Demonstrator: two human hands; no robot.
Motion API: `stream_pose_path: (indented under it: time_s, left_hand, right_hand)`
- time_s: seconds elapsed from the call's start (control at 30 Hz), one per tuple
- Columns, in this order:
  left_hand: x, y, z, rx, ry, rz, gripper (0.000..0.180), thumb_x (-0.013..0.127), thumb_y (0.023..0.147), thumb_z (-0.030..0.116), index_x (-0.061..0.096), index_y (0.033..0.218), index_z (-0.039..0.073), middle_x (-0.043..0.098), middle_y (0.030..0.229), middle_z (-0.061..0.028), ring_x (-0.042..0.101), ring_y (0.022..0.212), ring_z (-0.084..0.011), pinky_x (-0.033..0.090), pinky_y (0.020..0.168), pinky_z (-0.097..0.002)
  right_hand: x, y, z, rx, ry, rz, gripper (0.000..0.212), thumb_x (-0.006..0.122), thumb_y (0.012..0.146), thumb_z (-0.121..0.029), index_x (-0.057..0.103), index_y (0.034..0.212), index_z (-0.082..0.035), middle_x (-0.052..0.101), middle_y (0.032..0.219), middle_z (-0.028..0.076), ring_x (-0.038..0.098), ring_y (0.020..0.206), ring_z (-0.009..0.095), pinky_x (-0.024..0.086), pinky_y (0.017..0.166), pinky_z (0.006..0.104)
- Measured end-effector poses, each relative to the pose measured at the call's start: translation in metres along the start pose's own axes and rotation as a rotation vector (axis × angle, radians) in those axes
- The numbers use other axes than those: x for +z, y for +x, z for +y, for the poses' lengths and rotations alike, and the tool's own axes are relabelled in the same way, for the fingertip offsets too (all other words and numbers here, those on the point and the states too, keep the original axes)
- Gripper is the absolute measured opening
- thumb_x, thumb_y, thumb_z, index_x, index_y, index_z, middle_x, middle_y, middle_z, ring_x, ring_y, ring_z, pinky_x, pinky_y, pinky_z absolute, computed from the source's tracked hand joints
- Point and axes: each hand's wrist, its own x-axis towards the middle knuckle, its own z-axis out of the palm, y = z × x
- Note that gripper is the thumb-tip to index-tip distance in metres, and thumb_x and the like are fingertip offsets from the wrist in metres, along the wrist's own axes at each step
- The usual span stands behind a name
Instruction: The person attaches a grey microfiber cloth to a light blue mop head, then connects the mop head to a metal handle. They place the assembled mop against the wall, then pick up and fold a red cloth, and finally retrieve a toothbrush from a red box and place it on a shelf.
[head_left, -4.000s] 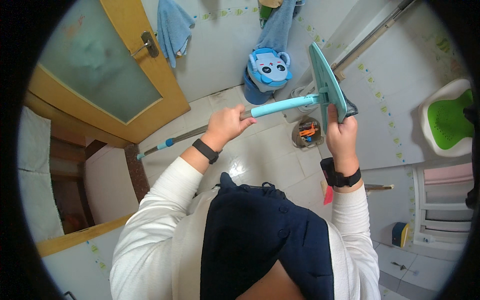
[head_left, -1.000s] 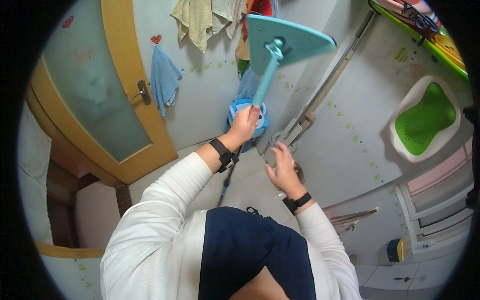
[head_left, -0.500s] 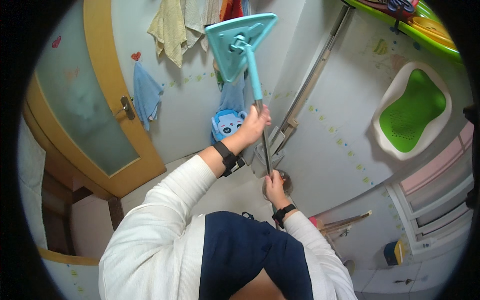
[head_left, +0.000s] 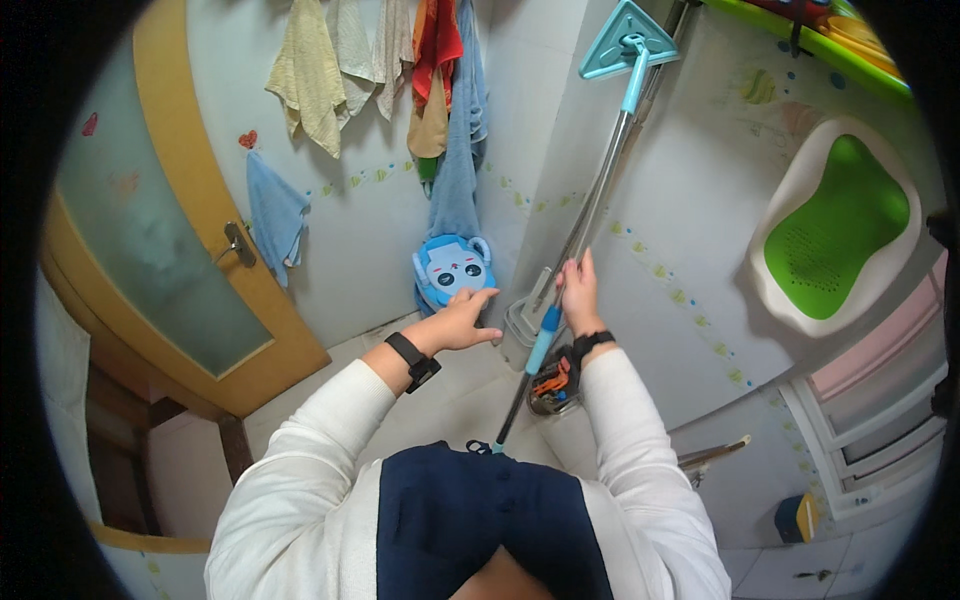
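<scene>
A long triangle mop (head_left: 597, 200) with a light-blue triangular head at the top stands nearly upright before the wall corner. Its metal pole slants down toward my body, with a blue and light-blue grip on the lower part. My right hand (head_left: 580, 290) is closed around the pole just above that grip. My left hand (head_left: 465, 320) is off the pole, thumb and fingers apart, with nothing in it. Beyond the left hand is a blue children's potty-like item (head_left: 455, 270) with a cartoon face, against the wall.
Towels (head_left: 310, 85) hang on the wall above. A wooden door (head_left: 285, 355) with frosted glass stands at left. A white and green baby bath seat (head_left: 830, 235) hangs at right. Near the pole's lower end sit a grey bucket (head_left: 518, 318) and a metal bin (head_left: 548, 400) with orange things.
The mop's head has swung right and farther away, to the corner. My left hand has let go of the pole, and the right hand has moved up and away from me.
</scene>
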Motion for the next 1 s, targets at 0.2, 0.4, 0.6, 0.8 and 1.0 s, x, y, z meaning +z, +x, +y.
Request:
stream_pose_path:
  time_s: [0.2, 0.4, 0.6, 0.8, 1.0]
  left_hand:
    - [-0.018, 0.0, -0.049, -0.056, 0.098, -0.047, 0.075, 0.072, 0.077, 0.041, 0.035, 0.139, 0.022, 0.039, 0.129, -0.0197, 0.038, 0.121, -0.0402, 0.035, 0.097, -0.0493]
    - [-0.046, -0.004, -0.1, -0.047, 0.139, -0.083, 0.079, 0.072, 0.073, 0.047, 0.035, 0.14, 0.024, 0.043, 0.127, -0.0191, 0.038, 0.121, -0.0386, 0.034, 0.097, -0.05]
    - [-0.066, -0.02, -0.14, -0.116, 0.105, -0.105, 0.087, 0.073, 0.07, 0.053, 0.034, 0.14, 0.019, 0.053, 0.115, -0.0156, 0.047, 0.115, -0.0335, 0.033, 0.097, -0.05]
    - [-0.062, -0.051, -0.158, -0.243, -0.149, 0.142, 0.033, 0.066, 0.085, 0.027, 0.047, 0.095, 0.002, 0.055, 0.069, -0.0112, 0.052, 0.06, -0.022, 0.044, 0.058, -0.034]
    - [-0.063, -0.101, -0.166, -0.444, -0.094, 0.422, 0.027, 0.06, 0.089, 0.024, 0.046, 0.087, 0.001, 0.051, 0.062, -0.0155, 0.05, 0.056, -0.0268, 0.042, 0.056, -0.0375]
  right_hand:
    - [0.045, 0.095, -0.009, 0.055, 0.094, 0.019, 0.03, 0.04, 0.099, -0.013, 0.04, 0.128, -0.01, 0.044, 0.077, -0.001, 0.047, 0.06, 0.009, 0.043, 0.051, 0.0238]
    - [0.1, 0.161, -0.03, 0.018, 0.254, -0.003, 0.01, 0.039, 0.099, -0.015, 0.044, 0.107, -0.011, 0.044, 0.076, 0.0, 0.047, 0.058, 0.009, 0.043, 0.05, 0.0249]
    - [0.145, 0.188, -0.049, 0.053, 0.462, -0.078, 0.011, 0.038, 0.1, -0.019, 0.038, 0.092, -0.012, 0.046, 0.084, 0.004, 0.047, 0.067, 0.015, 0.045, 0.06, 0.0327]
    - [0.172, 0.186, -0.031, 0.166, 0.551, -0.094, 0.015, 0.037, 0.1, -0.023, 0.04, 0.112, -0.015, 0.046, 0.085, 0.005, 0.047, 0.069, 0.016, 0.045, 0.063, 0.0349]
    - [0.191, 0.164, 0.011, 0.229, 0.667, -0.097, 0.042, 0.033, 0.102, -0.026, 0.019, 0.14, -0.019, 0.047, 0.084, 0.005, 0.048, 0.069, 0.017, 0.049, 0.065, 0.0374]
